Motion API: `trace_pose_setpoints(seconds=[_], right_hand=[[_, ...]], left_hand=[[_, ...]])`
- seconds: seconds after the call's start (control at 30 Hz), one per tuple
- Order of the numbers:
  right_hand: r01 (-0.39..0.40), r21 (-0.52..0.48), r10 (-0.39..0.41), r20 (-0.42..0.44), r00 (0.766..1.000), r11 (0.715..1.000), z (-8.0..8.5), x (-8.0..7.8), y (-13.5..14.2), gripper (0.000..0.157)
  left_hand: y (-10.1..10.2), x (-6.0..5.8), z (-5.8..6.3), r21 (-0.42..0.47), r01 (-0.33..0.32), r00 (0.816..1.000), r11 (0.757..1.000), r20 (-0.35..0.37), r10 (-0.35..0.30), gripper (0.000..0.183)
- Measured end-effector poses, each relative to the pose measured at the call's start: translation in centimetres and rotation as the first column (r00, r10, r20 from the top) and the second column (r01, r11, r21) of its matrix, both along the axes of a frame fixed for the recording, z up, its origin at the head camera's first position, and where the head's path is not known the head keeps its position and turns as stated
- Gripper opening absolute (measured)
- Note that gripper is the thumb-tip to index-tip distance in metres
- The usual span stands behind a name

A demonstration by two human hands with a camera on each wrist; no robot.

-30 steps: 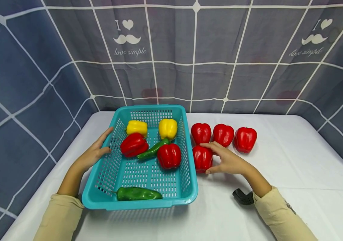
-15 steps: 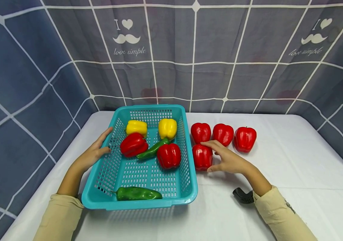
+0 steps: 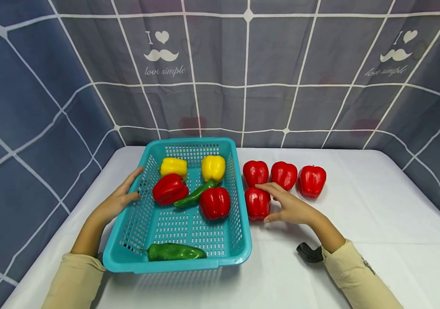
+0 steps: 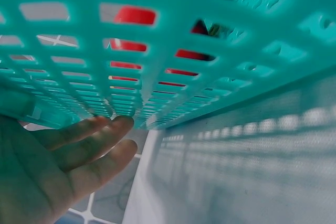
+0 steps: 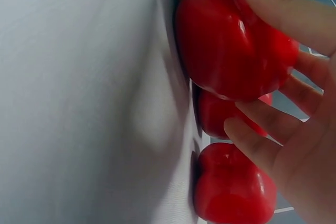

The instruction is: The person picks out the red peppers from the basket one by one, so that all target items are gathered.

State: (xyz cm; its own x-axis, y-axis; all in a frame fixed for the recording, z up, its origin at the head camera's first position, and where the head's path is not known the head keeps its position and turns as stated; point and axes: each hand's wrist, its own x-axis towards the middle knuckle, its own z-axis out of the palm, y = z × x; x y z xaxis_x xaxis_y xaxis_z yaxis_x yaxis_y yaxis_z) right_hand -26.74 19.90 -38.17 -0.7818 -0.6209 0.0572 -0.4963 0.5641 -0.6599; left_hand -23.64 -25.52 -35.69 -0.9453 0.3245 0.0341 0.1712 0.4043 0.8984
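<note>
My left hand (image 3: 113,204) rests at the left rim of a turquoise perforated basket (image 3: 177,265). Its thumb and index finger overlap the rim; in the left wrist view the other fingers (image 4: 102,156) lie fairly straight along the outer wall. Just right of the basket, my right hand (image 3: 291,206) holds a red bell pepper (image 3: 257,205) on the table, with thumb on the near side and index finger over the far side. The right wrist view has this pepper (image 5: 231,45) between thumb and fingers.
Inside the basket lie two yellow bell peppers (image 3: 213,168), two red bell peppers (image 3: 215,203) and two long green peppers (image 3: 176,252). Behind my right hand, three red bell peppers (image 3: 284,175) stand in a row. A tiled-pattern curtain (image 3: 220,64) surrounds the white table (image 3: 359,214).
The head view has tilted slightly, so everything sits a little lower and further left in the picture. Both hands and the peppers keep nearly the same places.
</note>
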Motion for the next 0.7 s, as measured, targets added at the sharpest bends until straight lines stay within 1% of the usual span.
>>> trace_pose_setpoints(seconds=[0.1,0.3,0.4,0.57,0.7], right_hand=[[0.001,0.018,-0.001,-0.002,1.0,1.0,0.1,0.0,-0.1,0.087],[0.023,0.054,-0.022,-0.025,0.999,0.998,0.5,0.1,-0.1,0.089],[0.018,0.069,-0.016,-0.022,1.0,0.997,0.7,0.2,0.0,0.09],[0.011,0.101,-0.009,-0.028,1.0,0.995,1.1,0.5,0.4,0.091],[0.004,0.097,-0.002,-0.02,1.0,0.995,2.0,0.7,0.7,0.091]], left_hand=[[0.0,0.1,0.1,0.003,0.005,1.0,1.0,-0.008,-0.005,0.078],[0.2,0.0,0.3,-0.006,-0.008,1.0,1.0,-0.005,0.008,0.078],[0.2,0.1,0.3,-0.013,-0.012,1.0,1.0,-0.002,0.012,0.078],[0.3,-0.1,-0.1,-0.01,-0.011,1.0,1.0,-0.003,0.011,0.078],[0.1,-0.1,-0.3,-0.015,-0.017,1.0,1.0,-0.008,0.016,0.078]])
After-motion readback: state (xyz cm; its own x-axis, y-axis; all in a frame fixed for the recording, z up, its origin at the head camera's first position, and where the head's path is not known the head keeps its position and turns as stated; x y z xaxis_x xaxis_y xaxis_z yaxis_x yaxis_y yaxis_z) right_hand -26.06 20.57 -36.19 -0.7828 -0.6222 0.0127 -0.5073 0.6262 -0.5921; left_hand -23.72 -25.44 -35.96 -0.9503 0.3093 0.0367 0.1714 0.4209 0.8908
